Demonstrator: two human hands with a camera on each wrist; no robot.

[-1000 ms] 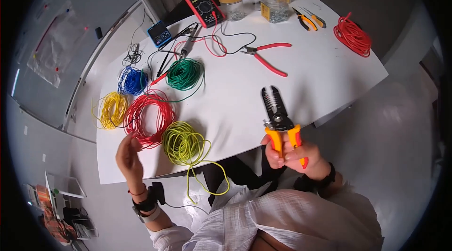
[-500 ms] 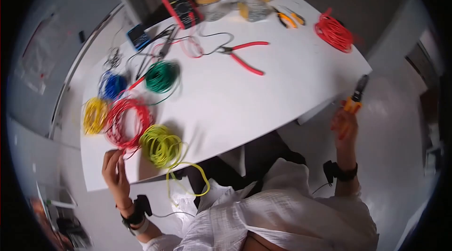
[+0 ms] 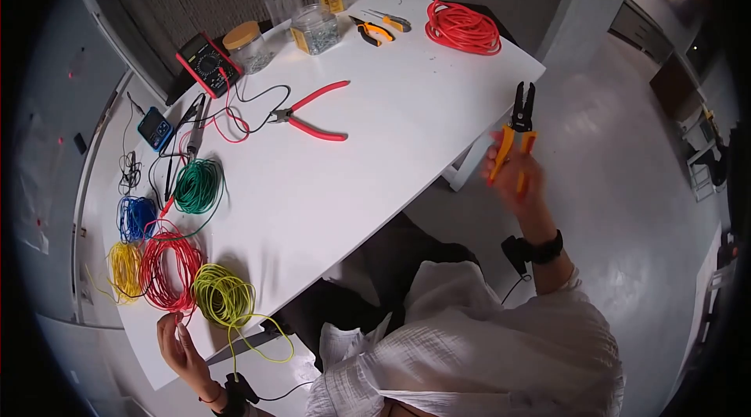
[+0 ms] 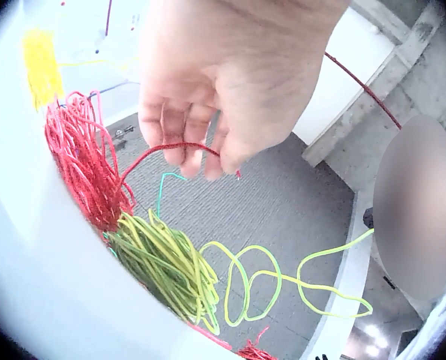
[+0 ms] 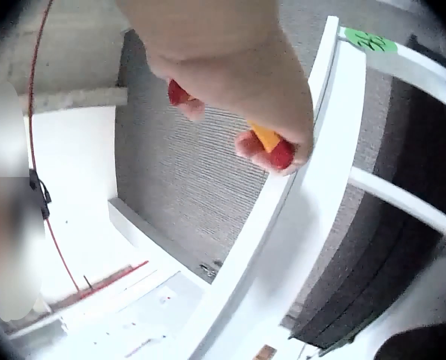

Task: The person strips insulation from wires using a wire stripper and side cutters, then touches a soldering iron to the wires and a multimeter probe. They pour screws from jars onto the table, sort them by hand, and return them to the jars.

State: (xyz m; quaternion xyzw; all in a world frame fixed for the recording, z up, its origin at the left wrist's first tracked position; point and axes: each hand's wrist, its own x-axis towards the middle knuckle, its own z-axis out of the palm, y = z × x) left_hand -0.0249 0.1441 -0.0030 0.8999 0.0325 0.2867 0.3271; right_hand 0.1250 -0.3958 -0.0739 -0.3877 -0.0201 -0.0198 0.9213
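Since a second ago my right hand (image 3: 512, 174) has swung the strippers (image 3: 516, 124) off past the table (image 3: 407, 104) edge, fingers wrapped round the handles. My left hand (image 4: 215, 82) pinches the red wire (image 4: 170, 148) end by its coil (image 3: 168, 272); best draw it out slowly, untangled.

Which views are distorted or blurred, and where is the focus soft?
Head view: strong fisheye, the white table bends and the corners go black; the right hand with the wire stripper is slightly smeared. Left wrist view: the left hand is soft, the red wire coil sharper. Right wrist view: the hand is blurred and an oval patch is blanked out.
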